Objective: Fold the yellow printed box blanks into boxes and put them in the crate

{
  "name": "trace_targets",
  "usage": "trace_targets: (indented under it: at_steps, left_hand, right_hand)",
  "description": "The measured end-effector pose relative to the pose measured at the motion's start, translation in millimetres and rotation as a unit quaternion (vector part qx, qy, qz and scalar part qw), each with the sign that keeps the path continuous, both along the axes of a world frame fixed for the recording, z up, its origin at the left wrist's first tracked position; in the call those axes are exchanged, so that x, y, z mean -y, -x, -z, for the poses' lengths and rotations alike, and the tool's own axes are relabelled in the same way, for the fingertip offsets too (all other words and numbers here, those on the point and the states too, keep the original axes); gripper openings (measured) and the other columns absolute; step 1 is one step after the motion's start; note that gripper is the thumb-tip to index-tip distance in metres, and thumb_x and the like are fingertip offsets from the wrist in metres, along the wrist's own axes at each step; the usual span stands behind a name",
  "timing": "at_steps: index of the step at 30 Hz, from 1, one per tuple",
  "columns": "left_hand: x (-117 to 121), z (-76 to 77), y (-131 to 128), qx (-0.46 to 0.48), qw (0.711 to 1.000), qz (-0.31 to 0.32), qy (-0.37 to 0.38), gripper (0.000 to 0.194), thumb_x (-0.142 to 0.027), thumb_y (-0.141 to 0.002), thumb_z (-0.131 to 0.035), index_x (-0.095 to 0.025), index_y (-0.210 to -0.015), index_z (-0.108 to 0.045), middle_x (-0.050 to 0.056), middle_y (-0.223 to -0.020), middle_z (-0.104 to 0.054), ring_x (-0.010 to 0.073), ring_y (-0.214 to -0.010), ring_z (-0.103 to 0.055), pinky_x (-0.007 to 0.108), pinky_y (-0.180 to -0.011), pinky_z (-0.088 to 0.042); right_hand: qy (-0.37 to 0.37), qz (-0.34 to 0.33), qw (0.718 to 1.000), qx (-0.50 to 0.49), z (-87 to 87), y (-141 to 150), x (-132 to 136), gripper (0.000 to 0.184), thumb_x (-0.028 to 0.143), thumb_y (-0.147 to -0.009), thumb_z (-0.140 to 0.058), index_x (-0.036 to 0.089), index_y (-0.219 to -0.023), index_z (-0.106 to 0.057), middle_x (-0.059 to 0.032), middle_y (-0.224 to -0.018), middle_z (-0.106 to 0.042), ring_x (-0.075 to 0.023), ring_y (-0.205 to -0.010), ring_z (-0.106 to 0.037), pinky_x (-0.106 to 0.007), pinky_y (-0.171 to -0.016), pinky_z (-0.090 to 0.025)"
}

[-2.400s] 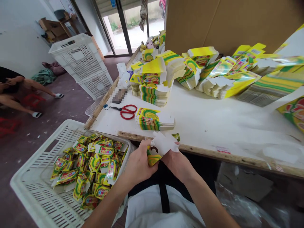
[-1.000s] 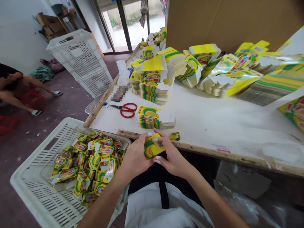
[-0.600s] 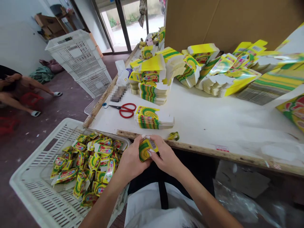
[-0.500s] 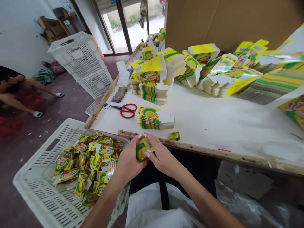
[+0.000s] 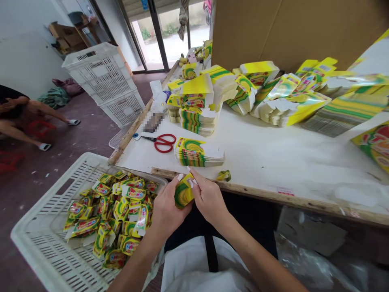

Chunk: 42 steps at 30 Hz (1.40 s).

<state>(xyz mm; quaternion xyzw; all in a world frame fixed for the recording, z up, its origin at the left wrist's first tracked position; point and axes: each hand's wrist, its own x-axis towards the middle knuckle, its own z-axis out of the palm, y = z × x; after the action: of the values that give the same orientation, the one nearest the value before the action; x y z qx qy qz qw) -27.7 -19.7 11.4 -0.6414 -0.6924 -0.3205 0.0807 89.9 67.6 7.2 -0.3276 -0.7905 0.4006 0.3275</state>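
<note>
Left hand (image 5: 167, 207) clasps the box (image 5: 183, 195); right hand (image 5: 210, 199) has shifted, now pinching its one-o'clock end, seemingly nearly closed.

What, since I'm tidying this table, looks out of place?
A small curled yellow-green piece lies alone at the edge of the table, by the right hand. Its curl looks odd beside the flat, stacked cartons; I can't identify it.

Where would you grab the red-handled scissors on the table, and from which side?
Probably by the red handles, coming from the table's near edge: the scissors lie flat, dark blades pointing left, handle loops toward the right. The carton stack close on the right makes that side look tighter.
</note>
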Motion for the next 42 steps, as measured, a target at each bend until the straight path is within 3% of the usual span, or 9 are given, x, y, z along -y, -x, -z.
trace_targets:
  at_steps: [4,10,17,24,28,33,37,39,42]
  left_hand:
    - [2.7,5.4,6.7,0.019,1.000,-0.004,0.014,0.058,-0.028,-0.080,-0.064,-0.013,-0.131,-0.041,0.018,-0.115,-0.066,0.0299,-0.102,-0.066,0.043,-0.086,-0.056]
    - [6.0,11.8,15.8,0.204,0.976,-0.014,0.068,0.073,-0.032,-0.075,-0.073,-0.017,-0.135,-0.035,0.016,-0.123,-0.060,0.0287,-0.112,-0.061,0.045,-0.094,-0.052]
    - [4.8,6.0,10.4,0.287,0.953,0.008,0.099,0.073,-0.038,-0.073,-0.074,-0.018,-0.131,-0.035,0.018,-0.123,-0.061,0.0299,-0.113,-0.061,0.046,-0.095,-0.050]
    - [1.8,-3.4,3.6,0.368,0.921,-0.003,0.131,0.079,-0.032,-0.069,-0.073,-0.017,-0.134,-0.029,0.016,-0.125,-0.061,0.0279,-0.115,-0.059,0.045,-0.097,-0.048]
    - [3.0,-4.0,-0.3,0.382,0.913,0.007,0.142,0.077,-0.033,-0.070,-0.073,-0.017,-0.133,-0.031,0.016,-0.123,-0.062,0.0276,-0.112,-0.061,0.043,-0.094,-0.051]
    - [2.2,-0.2,-7.4,0.331,0.935,0.012,0.124,0.073,-0.031,-0.071,-0.072,-0.019,-0.132,-0.035,0.013,-0.120,-0.064,0.0260,-0.107,-0.064,0.041,-0.091,-0.052]
    - [4.3,-2.7,3.7,0.245,0.961,-0.003,0.125,0.062,-0.033,-0.074,-0.069,-0.017,-0.128,-0.042,0.015,-0.122,-0.062,0.0273,-0.109,-0.062,0.041,-0.093,-0.051]
    - [12.6,-7.1,24.4,0.179,0.974,-0.050,0.129,0.058,-0.036,-0.075,-0.068,-0.017,-0.126,-0.046,0.014,-0.120,-0.063,0.0284,-0.108,-0.063,0.043,-0.094,-0.050]
    - [35.9,-12.9,70.4,0.064,0.963,-0.181,0.190,0.058,-0.042,-0.074,-0.065,-0.015,-0.123,-0.050,0.016,-0.118,-0.064,0.0350,-0.106,-0.062,0.050,-0.091,-0.050]
  right_hand:
    - [0.106,-0.087,0.988,-0.067,6.9,1.0,-5.3,0.054,0.040,-0.095,-0.039,0.013,-0.141,-0.044,-0.0180,-0.136,-0.054,-0.0288,-0.125,-0.053,-0.045,-0.104,-0.043]
    - [0.296,-0.223,0.906,-0.204,16.2,-8.7,-14.5,0.086,0.070,-0.085,-0.048,0.022,-0.151,-0.020,-0.0153,-0.150,-0.038,-0.0275,-0.134,-0.042,-0.047,-0.108,-0.037]
    - [0.181,-0.207,0.948,-0.159,9.8,-9.0,-9.5,0.055,0.051,-0.098,-0.037,0.023,-0.145,-0.035,-0.0119,-0.149,-0.040,-0.0229,-0.138,-0.036,-0.044,-0.116,-0.023]
    - [0.233,-0.240,0.910,-0.243,19.5,-15.6,-9.5,0.098,0.064,-0.077,-0.065,0.028,-0.152,-0.011,-0.0159,-0.156,-0.022,-0.0255,-0.142,-0.027,-0.048,-0.114,-0.027]
    - [0.167,-0.212,0.945,-0.187,15.3,-21.5,-9.1,0.076,0.059,-0.090,-0.051,0.026,-0.151,-0.022,-0.0123,-0.157,-0.023,-0.0255,-0.142,-0.027,-0.047,-0.116,-0.022]
    - [0.118,-0.168,0.970,-0.130,8.8,-18.1,-6.7,0.049,0.036,-0.098,-0.040,0.022,-0.145,-0.037,-0.0100,-0.149,-0.040,-0.0237,-0.138,-0.036,-0.046,-0.116,-0.025]
    - [0.120,-0.156,0.969,-0.148,14.6,-12.1,-6.4,0.064,0.034,-0.089,-0.056,0.018,-0.147,-0.032,-0.0165,-0.148,-0.040,-0.0272,-0.134,-0.043,-0.048,-0.110,-0.035]
    - [0.121,-0.145,0.967,-0.169,18.1,-12.5,-12.2,0.068,0.035,-0.086,-0.060,0.017,-0.145,-0.033,-0.0193,-0.142,-0.048,-0.0275,-0.124,-0.053,-0.046,-0.102,-0.046]
    - [0.067,-0.059,0.989,-0.116,17.4,-16.3,-33.2,0.043,0.027,-0.087,-0.055,0.019,-0.130,-0.050,-0.0123,-0.109,-0.071,-0.0228,-0.094,-0.070,-0.039,-0.083,-0.057]
